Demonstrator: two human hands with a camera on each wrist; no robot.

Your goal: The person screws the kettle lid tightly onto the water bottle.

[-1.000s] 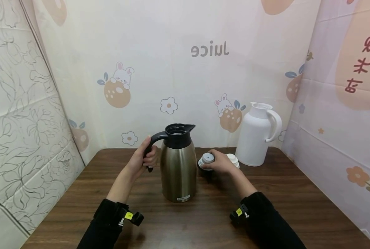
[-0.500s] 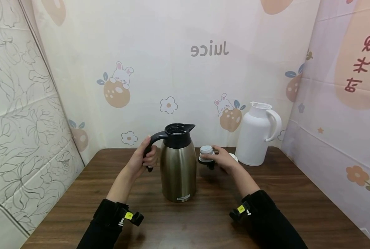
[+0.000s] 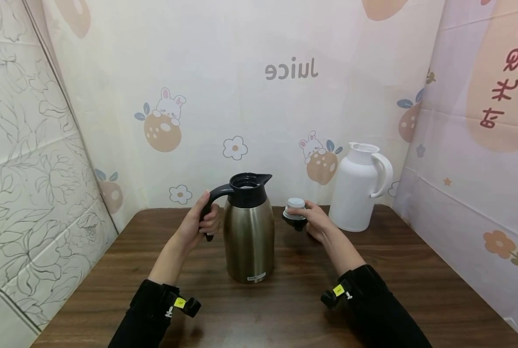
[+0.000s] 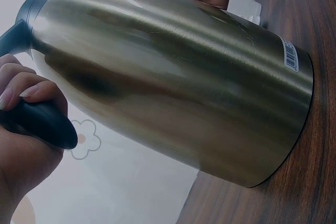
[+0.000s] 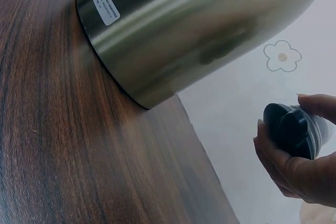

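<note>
A gold-brown metal thermos jug (image 3: pixel 249 241) with a black top stands upright on the table, its mouth uncovered and its spout pointing right. My left hand (image 3: pixel 202 220) grips its black handle (image 3: pixel 217 193); the left wrist view shows the fingers (image 4: pixel 39 88) curled round the handle's lower end. To the right of the jug, my right hand (image 3: pixel 317 222) pinches a lid (image 3: pixel 295 210) between thumb and fingers. The lid has a pale plug on top and a black part underneath. From the right wrist view, the black side of the lid (image 5: pixel 289 129) faces the camera, raised off the table.
A white jug (image 3: pixel 354 193) with a white handle stands at the back right, close behind my right hand. The brown wooden table (image 3: pixel 267 314) meets a printed cloth backdrop at its far edge. A black wrist camera (image 3: pixel 192 306) sits on the left sleeve.
The right hand has lifted the lid off the table and tipped it more level, black side down. A white lid beside that hand is now hidden. The left hand and jug stay put.
</note>
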